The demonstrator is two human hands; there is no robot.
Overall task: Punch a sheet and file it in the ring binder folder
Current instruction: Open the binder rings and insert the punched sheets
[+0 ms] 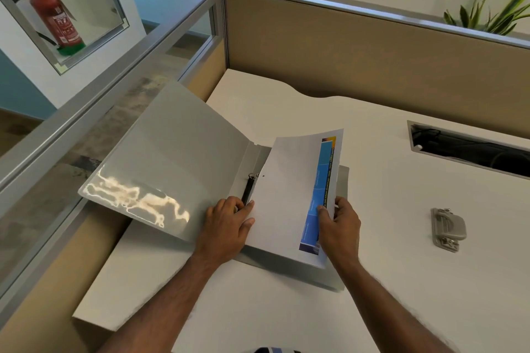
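Observation:
A grey ring binder (160, 157) lies open on the white desk, its left cover sticking out past the desk's left edge. Its black ring bar (248, 190) runs along the spine. A white sheet (289, 198) with a blue printed strip on its right side lies over the binder's right half, a punched hole showing near the upper ring. My left hand (229, 226) rests at the lower ring, thumb and fingers on the sheet's left edge. My right hand (339, 223) pinches the sheet's lower right edge, which curls up. A grey hole punch (448, 229) sits on the desk to the right.
A white desk (401, 281) is walled by beige cubicle partitions (358, 54) at the back and left. A cable slot (470, 149) opens in the desk at the right rear. Beyond the glass partition hangs a red fire extinguisher (56, 18); plants stand behind the back wall.

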